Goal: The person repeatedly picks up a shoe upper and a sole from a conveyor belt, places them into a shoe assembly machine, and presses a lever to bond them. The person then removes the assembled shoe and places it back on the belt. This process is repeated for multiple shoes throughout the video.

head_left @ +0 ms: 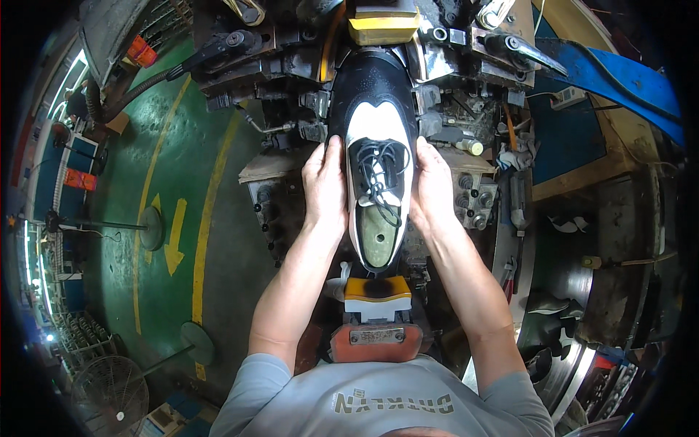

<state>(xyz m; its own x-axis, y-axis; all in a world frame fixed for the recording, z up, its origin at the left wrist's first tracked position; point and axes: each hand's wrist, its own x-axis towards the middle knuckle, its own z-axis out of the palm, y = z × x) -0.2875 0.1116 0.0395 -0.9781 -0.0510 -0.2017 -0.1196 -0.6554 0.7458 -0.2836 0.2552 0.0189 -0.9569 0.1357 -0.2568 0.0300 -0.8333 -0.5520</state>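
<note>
A black and white shoe upper (373, 120) sits on a green last (379, 237), its toe pointing away from me into the lasting machine. Black laces (378, 171) lie loosely over the tongue, and the last shows through the shoe's opening. My left hand (325, 182) presses along the left side of the shoe, and my right hand (435, 182) grips the right side, so the shoe is held between both palms. Dark machine jaws (313, 130) flank the toe. Behind the heel is a yellow-orange pad (378, 288). The shoe's underside is hidden.
A yellow block (384, 29) hangs over the toe end, and metal levers (524, 52) stick out beside it. On the right are a blue machine arm (619, 80) and a cluttered bench. To the left runs a green floor (167, 160) with yellow lines; a fan (109, 390) stands there.
</note>
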